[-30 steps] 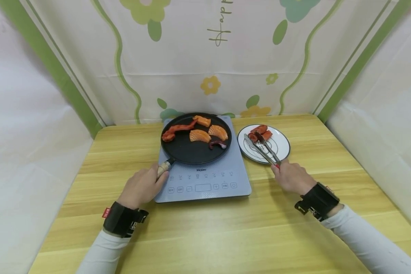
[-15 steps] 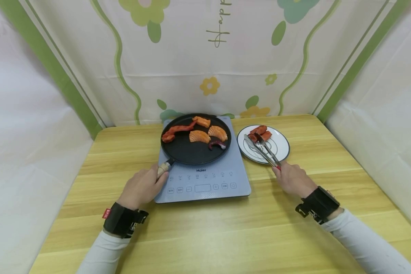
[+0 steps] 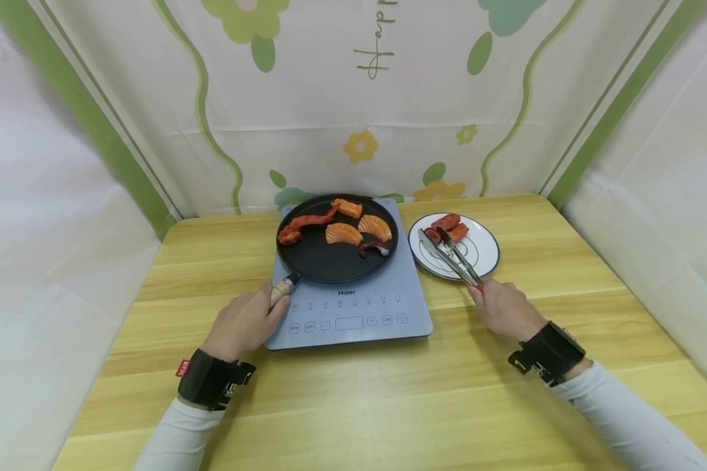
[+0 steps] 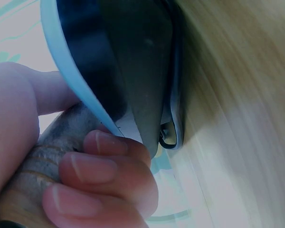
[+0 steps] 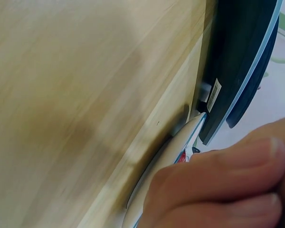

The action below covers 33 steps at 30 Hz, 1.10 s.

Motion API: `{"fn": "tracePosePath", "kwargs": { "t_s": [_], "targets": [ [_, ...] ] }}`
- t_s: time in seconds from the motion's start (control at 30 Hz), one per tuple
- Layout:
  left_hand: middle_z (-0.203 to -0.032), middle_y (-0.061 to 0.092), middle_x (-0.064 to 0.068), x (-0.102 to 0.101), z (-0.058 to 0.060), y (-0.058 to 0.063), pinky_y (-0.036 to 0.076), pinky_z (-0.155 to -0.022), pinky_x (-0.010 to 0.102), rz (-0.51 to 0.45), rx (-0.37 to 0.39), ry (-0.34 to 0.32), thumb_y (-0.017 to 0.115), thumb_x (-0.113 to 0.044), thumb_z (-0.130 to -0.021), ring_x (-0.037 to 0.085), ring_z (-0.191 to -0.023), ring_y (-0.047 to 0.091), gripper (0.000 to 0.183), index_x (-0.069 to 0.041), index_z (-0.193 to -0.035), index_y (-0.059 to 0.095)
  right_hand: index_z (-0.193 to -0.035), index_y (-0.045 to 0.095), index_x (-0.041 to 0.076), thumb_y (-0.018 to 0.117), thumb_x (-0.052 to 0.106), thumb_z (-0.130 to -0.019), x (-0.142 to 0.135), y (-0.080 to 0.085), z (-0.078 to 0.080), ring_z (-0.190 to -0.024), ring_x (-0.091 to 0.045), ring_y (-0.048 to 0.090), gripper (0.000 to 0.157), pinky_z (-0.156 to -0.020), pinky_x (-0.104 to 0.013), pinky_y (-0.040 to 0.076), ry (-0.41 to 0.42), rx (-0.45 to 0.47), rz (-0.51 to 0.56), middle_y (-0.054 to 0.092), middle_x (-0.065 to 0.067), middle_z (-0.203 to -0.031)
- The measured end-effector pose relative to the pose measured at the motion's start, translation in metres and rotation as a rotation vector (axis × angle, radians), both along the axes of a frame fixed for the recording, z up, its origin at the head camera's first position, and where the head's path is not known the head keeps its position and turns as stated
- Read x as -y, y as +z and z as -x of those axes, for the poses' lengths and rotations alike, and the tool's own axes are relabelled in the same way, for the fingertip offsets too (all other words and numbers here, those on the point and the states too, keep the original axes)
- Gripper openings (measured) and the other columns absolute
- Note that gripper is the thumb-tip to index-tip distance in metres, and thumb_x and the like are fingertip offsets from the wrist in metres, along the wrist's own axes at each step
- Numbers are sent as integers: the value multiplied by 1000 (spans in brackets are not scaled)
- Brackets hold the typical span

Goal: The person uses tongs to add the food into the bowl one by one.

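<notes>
My left hand (image 3: 245, 322) grips the wooden handle (image 3: 281, 290) of a round black frying pan (image 3: 330, 267); in the left wrist view its fingers (image 4: 92, 168) curl round that handle (image 4: 38, 161). The pan holds three orange salmon pieces (image 3: 344, 233), a long reddish strip of food (image 3: 308, 221) and a small purple tentacle (image 3: 374, 248). My right hand (image 3: 505, 307) holds metal tongs (image 3: 458, 263) with red on the grip. The tong tips are at several reddish sausage-like pieces (image 3: 446, 223) on a white dark-rimmed plate (image 3: 486, 252). Curled right fingers (image 5: 218, 180) hide the tongs in the right wrist view.
Under the pan lies a blue-grey induction cooker (image 3: 389, 288) marked Haier, its touch panel facing me. The plate stands close beside its right edge. All this is on a wooden table (image 3: 353, 405), with a flowered cloth (image 3: 306, 98) hanging behind and pale cloth at both sides.
The tongs and right hand have shifted very slightly at the plate. My left hand keeps its hold on the pan handle, and the food lies as before.
</notes>
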<state>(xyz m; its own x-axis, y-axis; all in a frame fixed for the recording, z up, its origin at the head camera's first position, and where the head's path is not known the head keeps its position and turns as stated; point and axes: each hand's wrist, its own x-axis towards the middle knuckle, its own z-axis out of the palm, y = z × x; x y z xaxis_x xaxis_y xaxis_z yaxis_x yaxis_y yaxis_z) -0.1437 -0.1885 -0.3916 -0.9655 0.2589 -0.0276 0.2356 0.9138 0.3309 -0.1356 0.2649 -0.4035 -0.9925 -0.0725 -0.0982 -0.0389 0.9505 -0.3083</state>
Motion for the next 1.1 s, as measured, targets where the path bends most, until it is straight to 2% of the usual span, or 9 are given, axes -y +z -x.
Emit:
{"fn": "tracePosePath", "kwargs": {
  "t_s": [0.7,1.1],
  "targets": [
    [-74,48,5,0,0,1,36,-52,33,-3,9,5,42,-46,-99,20,-64,48,59,1,-135,40,-92,46,6,32,36,-104,-1,7,-2,-51,-18,43,35,-45,-33,38,-10,30,30,43,-7,-65],
    [-74,48,5,0,0,1,36,-53,33,-2,11,3,43,-46,-99,20,-65,49,57,0,-132,41,-88,46,6,32,37,-104,-2,10,-3,-53,-19,43,37,-46,-34,36,1,-21,15,42,-7,-65]
  ]
}}
